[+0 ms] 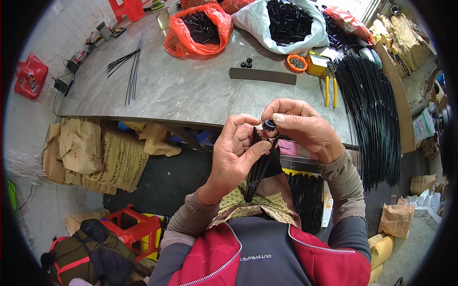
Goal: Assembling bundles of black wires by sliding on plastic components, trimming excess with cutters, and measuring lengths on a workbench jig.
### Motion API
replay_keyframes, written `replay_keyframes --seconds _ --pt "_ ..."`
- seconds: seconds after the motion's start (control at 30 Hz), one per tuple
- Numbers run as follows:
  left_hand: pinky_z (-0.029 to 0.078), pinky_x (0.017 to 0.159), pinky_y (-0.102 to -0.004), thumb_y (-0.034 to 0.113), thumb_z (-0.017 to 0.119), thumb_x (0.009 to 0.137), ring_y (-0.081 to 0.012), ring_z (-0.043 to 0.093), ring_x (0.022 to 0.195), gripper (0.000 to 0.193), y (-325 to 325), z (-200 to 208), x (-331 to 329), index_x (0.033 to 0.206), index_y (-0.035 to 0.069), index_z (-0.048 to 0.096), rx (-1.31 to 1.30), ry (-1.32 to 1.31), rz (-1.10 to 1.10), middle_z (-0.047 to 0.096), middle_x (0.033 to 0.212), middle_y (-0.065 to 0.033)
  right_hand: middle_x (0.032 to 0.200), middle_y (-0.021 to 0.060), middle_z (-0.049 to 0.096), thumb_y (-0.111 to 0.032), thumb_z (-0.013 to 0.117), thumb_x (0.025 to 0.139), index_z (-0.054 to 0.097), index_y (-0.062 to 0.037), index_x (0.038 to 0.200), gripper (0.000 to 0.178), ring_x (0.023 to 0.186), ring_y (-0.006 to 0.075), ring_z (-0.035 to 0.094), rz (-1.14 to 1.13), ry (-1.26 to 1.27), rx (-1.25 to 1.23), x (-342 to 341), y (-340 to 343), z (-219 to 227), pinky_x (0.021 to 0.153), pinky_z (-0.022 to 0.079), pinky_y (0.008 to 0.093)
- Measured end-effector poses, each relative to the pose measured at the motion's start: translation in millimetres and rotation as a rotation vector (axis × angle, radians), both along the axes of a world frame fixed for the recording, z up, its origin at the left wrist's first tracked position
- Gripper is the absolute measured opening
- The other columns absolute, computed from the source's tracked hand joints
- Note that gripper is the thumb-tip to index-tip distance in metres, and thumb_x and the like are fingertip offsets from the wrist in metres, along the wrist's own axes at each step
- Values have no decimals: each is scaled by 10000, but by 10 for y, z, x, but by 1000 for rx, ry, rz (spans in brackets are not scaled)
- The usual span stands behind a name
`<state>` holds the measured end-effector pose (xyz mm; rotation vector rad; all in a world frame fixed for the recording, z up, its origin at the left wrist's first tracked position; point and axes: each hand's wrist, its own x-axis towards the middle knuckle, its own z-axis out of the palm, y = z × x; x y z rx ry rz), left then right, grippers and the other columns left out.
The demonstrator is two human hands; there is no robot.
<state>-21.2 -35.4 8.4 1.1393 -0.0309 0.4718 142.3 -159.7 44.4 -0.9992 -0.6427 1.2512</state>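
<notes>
Above my lap, close to the table's front edge, my left hand (231,155) is closed around a bundle of thin black rods (257,174) that look like umbrella ribs. Their lower ends come together and point down towards my lap. At the top of the bundle sits a small round black cap (269,125), which my right hand (305,127) pinches between thumb and fingers. A ring of small joints shows just below the cap, partly hidden by my left fingers.
On the grey table (191,90) lie a flat dark bar (262,76), loose rods (136,69) and yellow-handled pliers (330,86). Behind are a red bag (198,28) and a white bag (286,28) of black parts, plus an orange bowl (296,63). Long black rods (369,114) overhang the right edge.
</notes>
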Motion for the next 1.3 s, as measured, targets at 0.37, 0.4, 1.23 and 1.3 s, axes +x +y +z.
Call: replay_keyframes --seconds 0.37,0.4,1.23,1.3 --pt "529 805 -235 -42 643 957 -104 623 899 418 4 -11 -3 1294 17 402 29 31 63 632 1002 -79 1063 96 692 -183 654 982 635 30 1146 269 931 124 667 -12 -47 -33 -61 12 -31 811 553 258" --pt "525 800 -231 -40 646 956 -100 621 899 418 8 -18 -2 1292 17 404 39 34 70 631 1000 -75 1063 96 692 -183 654 982 635 30 1146 269 931 124 667 -12 -46 -34 -65 13 -29 811 553 258" --pt "501 789 -198 -37 665 945 -57 596 901 360 38 -83 19 1250 -6 477 128 34 105 637 969 -43 948 97 721 -144 738 906 698 45 1034 231 880 134 672 -111 -101 -29 -104 16 -17 835 536 273" --pt "548 788 -244 -50 630 960 -162 687 952 337 66 -101 9 1251 -45 460 207 24 103 660 1045 -118 948 98 721 -144 742 903 698 45 1033 234 877 135 672 -114 -98 -24 -112 30 -21 831 537 274"
